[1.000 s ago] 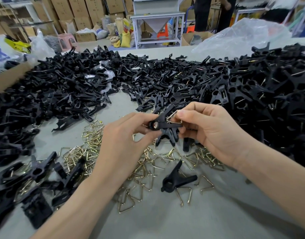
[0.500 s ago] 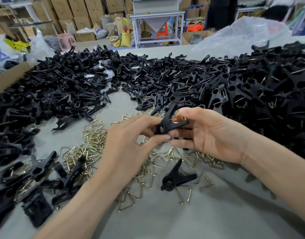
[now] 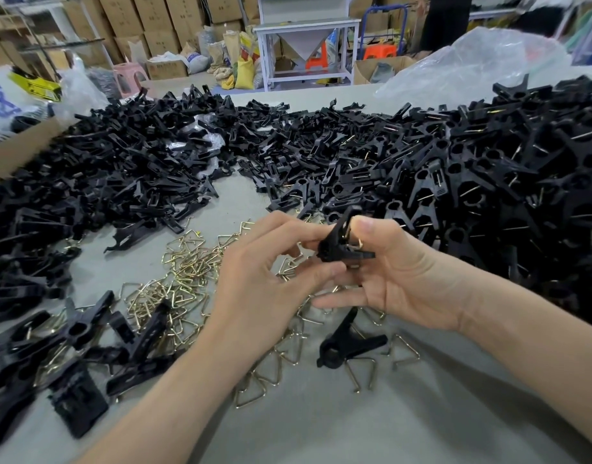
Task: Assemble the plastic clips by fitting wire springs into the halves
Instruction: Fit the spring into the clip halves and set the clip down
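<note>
We hold the clip [image 3: 334, 246] mid-frame: left hand [image 3: 268, 276] pinches its nose steady so the right hand [image 3: 401, 276], gripping the handles, can thumb the wire spring [image 3: 356, 244] in. Spare springs [image 3: 187, 272] handy at 8 o'clock.

Both forearms enter from below and converge mid-frame. Left hand [image 3: 268, 279]: back up, thumb and forefinger pinching clip [image 3: 334, 244]. Right hand [image 3: 405, 276]: palm facing left, thumb pressed on clip's top, lower fingers extended beneath.
</note>
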`<state>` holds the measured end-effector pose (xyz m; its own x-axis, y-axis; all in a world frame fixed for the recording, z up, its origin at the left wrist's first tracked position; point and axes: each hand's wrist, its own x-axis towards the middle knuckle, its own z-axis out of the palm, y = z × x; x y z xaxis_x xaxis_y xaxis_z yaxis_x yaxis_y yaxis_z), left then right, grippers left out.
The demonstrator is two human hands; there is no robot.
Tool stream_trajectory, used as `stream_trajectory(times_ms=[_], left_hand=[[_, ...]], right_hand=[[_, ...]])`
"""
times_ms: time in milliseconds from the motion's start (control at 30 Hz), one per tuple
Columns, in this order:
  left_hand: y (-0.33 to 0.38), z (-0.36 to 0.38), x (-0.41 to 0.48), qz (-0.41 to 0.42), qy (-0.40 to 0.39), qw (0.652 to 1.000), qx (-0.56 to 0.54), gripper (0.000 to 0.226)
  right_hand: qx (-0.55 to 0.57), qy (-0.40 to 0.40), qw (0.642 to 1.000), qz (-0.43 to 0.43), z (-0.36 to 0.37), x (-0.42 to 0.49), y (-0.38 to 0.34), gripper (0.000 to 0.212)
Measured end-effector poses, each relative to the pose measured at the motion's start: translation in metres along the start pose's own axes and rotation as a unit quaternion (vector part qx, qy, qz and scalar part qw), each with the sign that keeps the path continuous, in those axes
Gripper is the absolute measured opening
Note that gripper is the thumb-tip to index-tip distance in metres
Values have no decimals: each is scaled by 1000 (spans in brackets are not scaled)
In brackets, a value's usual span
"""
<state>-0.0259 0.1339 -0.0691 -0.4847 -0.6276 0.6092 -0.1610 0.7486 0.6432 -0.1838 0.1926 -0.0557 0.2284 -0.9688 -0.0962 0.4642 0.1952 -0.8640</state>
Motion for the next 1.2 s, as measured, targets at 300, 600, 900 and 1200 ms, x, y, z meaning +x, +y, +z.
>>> stream_trajectory(times_ms=[300,600,900,1200], left_hand=[[-1,2,1,2,-7,1000,7,20],[4,3,-1,39,-14,999,33,33],[8,2,-1,53,12,998,41,25],[4,1,-2,65,3,997,49,26]], right_hand=[[-45,59,996,-57,7,5,8,42],[-74,51,993,-76,9,6,13,29],[-8,7,999,-44,5,1,7,45],[-17,-6,999,-43,3,3,9,50]])
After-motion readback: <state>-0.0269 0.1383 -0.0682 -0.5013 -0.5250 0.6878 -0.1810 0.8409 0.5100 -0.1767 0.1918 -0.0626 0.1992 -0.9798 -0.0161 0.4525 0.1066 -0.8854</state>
